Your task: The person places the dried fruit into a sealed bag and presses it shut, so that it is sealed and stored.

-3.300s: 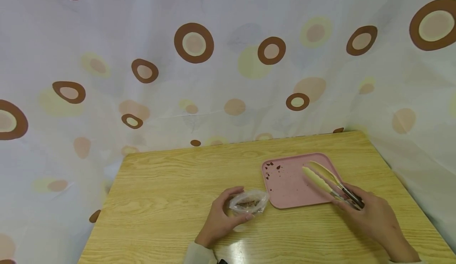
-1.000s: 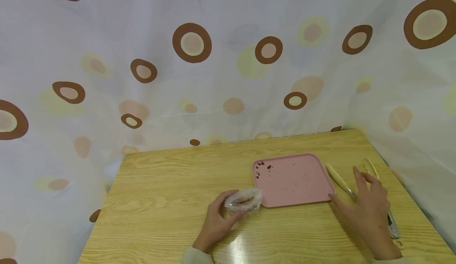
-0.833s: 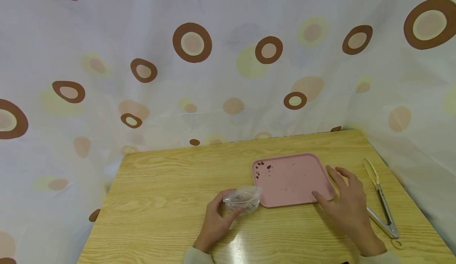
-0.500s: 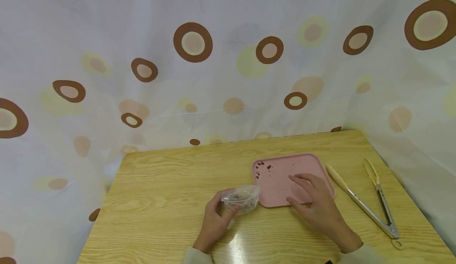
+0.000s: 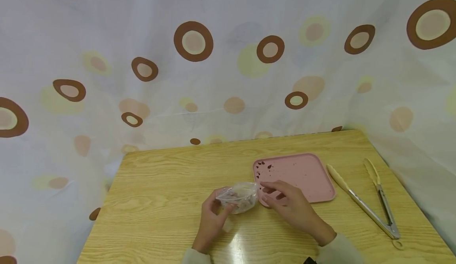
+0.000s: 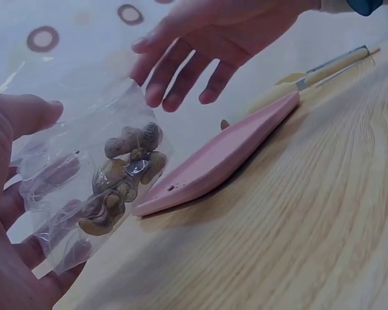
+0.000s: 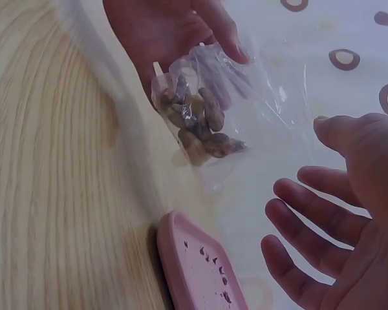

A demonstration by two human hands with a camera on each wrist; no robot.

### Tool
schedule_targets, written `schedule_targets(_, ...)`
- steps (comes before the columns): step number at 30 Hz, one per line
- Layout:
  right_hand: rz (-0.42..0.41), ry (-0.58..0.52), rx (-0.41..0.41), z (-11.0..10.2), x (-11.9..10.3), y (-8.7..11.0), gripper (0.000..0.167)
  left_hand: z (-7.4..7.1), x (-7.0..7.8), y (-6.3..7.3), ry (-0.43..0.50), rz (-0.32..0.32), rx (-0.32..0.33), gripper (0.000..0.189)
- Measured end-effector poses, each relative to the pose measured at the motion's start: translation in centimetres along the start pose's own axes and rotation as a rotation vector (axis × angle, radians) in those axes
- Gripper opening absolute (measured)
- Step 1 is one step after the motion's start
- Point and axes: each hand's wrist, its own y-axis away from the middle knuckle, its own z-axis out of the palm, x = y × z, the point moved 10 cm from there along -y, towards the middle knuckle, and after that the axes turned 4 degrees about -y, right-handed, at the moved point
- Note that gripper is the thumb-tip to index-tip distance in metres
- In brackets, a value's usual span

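My left hand point(image 5: 210, 220) grips a clear plastic zip bag point(image 5: 240, 200) above the table, thumb on the near side and fingers behind it. Inside the bag, several brown, wrinkled, lumpy pieces point(image 6: 107, 216) sit at the bottom; their kind is hard to tell. In the head view my right hand point(image 5: 293, 210) hovers over the left front part of a pink tray point(image 5: 303, 179), fingertips close to the bag's right edge. The right wrist view shows its fingers spread and loosely bent, apart from the bag. Dark crumbs point(image 5: 269, 166) lie at the tray's left end.
Metal tongs point(image 5: 368, 212) with pale yellow tips lie spread on the wooden table point(image 5: 171, 192), right of the tray. A white curtain point(image 5: 221, 58) with brown and yellow circles stands behind the table and along its sides.
My right hand has put the tongs down right of the tray and moved left across the tray to the bag. My left hand has shifted slightly left, tilting the bag.
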Motion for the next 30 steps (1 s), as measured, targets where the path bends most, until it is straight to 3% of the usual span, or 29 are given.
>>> schedule_targets(7,0.062,-0.063,0.003,0.2,0.2,-0.6,0.032,0.6,0.9,-0.2,0.01,0.038,-0.024,0.036)
schedule_targets(19,0.024,-0.102,0.067,-0.8,-0.3,-0.8,0.013,1.4,1.3,0.0,0.004,0.051,-0.082,0.036)
schedule_targets(26,0.017,-0.1,0.103,-1.3,-0.3,-0.8,0.014,1.7,0.8,0.1,-0.002,0.017,-0.09,0.038)
schedule_targets(30,0.025,-0.17,0.148,-1.9,-0.3,-0.9,0.011,2.3,0.5,0.2,0.037,-0.013,-0.137,0.052)
